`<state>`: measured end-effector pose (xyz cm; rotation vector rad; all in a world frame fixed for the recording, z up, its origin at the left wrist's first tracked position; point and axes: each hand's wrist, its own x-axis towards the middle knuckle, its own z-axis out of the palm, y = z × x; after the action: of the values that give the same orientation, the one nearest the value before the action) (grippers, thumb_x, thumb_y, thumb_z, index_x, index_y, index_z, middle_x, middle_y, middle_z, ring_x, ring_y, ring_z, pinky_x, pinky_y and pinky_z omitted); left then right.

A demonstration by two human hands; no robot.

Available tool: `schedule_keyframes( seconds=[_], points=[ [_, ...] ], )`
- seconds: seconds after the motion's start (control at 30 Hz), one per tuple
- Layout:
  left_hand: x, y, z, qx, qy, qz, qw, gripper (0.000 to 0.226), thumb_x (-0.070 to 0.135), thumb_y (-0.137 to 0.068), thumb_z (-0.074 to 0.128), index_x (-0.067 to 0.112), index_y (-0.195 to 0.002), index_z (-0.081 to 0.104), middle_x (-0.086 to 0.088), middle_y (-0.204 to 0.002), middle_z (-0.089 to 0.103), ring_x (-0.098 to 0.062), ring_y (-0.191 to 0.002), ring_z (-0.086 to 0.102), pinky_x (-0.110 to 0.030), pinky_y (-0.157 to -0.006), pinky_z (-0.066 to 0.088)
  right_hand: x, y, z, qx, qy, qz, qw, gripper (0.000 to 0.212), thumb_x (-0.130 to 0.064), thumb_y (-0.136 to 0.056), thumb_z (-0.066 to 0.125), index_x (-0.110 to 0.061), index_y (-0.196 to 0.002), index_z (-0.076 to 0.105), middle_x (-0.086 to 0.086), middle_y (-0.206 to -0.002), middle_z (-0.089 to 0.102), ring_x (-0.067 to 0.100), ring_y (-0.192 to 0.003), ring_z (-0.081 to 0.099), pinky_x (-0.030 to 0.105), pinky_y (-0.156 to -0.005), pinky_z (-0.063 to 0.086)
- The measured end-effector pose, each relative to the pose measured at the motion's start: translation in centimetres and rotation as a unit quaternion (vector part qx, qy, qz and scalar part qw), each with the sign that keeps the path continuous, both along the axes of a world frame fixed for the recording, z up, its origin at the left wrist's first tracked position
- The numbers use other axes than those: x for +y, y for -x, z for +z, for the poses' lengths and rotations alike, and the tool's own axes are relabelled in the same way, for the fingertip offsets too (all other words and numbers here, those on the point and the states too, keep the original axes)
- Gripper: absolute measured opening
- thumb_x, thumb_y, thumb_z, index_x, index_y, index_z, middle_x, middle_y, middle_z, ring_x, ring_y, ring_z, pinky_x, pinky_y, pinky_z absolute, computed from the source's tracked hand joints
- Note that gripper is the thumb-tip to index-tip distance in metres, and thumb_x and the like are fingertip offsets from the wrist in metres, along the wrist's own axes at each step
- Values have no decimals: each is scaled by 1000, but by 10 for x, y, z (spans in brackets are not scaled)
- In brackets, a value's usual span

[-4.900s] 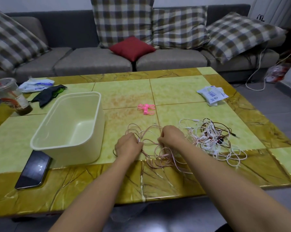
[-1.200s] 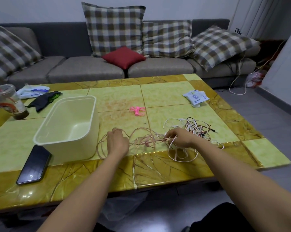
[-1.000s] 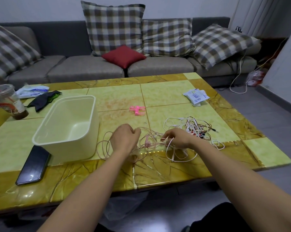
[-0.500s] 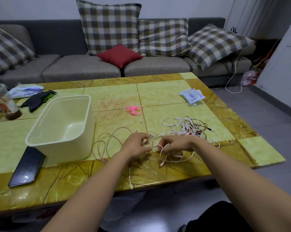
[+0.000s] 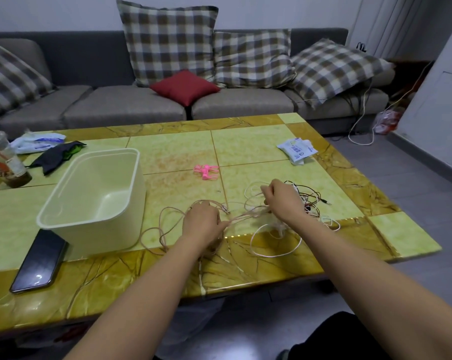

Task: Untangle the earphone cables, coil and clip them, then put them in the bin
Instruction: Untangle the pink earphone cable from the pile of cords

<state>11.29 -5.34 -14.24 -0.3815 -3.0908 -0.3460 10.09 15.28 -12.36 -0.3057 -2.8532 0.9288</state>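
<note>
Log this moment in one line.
phase: untangling | left hand: grips pink cable | right hand: holds cable tangle | bin: empty | clips: untouched

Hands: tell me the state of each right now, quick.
Left hand: closed, grip on the pink cable.
Right hand: closed, grip on the same pink cable, at the edge of the tangle.

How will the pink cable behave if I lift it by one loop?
Probably floppy: the pink cable lies in loose loops, straight only where the left hand and right hand pull it. Likely light, being so thin. It may drag the other cables along, since strands seem to cross there.
</note>
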Motion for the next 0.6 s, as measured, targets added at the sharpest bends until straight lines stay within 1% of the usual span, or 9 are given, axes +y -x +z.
schedule_keyframes(
  seconds=[0.07,0.1,0.13,0.23,0.27,0.4,0.43,0.5,0.6],
  points=[
    [-7,2,-2,0,-4,6,1000,31,44,-93,58,14,-91,69,-5,-107,57,-24,-100,58,-37,-78,52,5,-2,-2,29,171,-46,984,31,-33,-103,38,-7,-90,50,8,-72,70,27,-62,64,41,-69,52],
    [-12,2,-3,0,-8,13,1000,29,41,-94,57,14,-91,68,-5,-106,57,-24,-97,58,-36,-76,52,9,-3,-2,39,220,-64,973,31,-32,-104,37,-6,-91,49,8,-69,69,24,-57,61,40,-67,50],
    [-16,3,-5,1,-9,22,1000,26,38,-94,56,14,-91,67,-5,-104,57,-24,-95,58,-36,-75,52,13,-3,-2,49,229,-77,969,32,-32,-104,36,-6,-92,49,8,-68,67,23,-56,59,39,-66,47],
    [-28,3,-10,7,-1,48,999,17,29,-93,54,16,-91,65,-6,-100,58,-25,-92,58,-36,-73,51,26,1,-4,65,171,-116,976,35,-35,-104,37,-6,-86,47,11,-77,60,28,-73,54,36,-66,36],
    [-30,3,-11,16,10,54,998,14,26,-93,53,18,-93,65,-5,-100,59,-25,-92,59,-35,-73,50,30,3,-5,55,154,-122,979,35,-35,-103,39,-7,-82,47,12,-79,58,29,-74,52,35,-65,33],
    [-32,4,-11,32,91,85,992,16,18,-93,51,23,-100,64,-2,-99,66,-25,-95,61,-32,-71,38,38,0,-12,-33,66,-96,993,37,-26,-94,55,-14,-62,40,6,-63,45,23,-59,40,32,-56,27],
    [-32,5,-12,30,104,96,989,18,16,-93,50,23,-103,63,-2,-99,67,-26,-96,61,-33,-73,38,39,-1,-14,-33,45,-98,994,35,-25,-92,56,-14,-63,41,4,-62,46,23,-60,43,31,-55,28],
    [-34,7,-14,23,107,115,987,20,18,-93,48,20,-109,60,-4,-103,67,-27,-100,60,-36,-79,41,36,-3,-15,-20,21,-88,996,24,-27,-91,59,-15,-72,51,3,-72,56,25,-72,53,31,-58,35],
    [-33,7,-11,9,83,123,989,29,32,-98,43,16,-117,57,-8,-113,64,-29,-108,55,-39,-88,42,24,0,-15,31,4,-33,999,9,-29,-88,63,-20,-88,61,4,-90,64,27,-93,59,37,-74,47]
  ],
)
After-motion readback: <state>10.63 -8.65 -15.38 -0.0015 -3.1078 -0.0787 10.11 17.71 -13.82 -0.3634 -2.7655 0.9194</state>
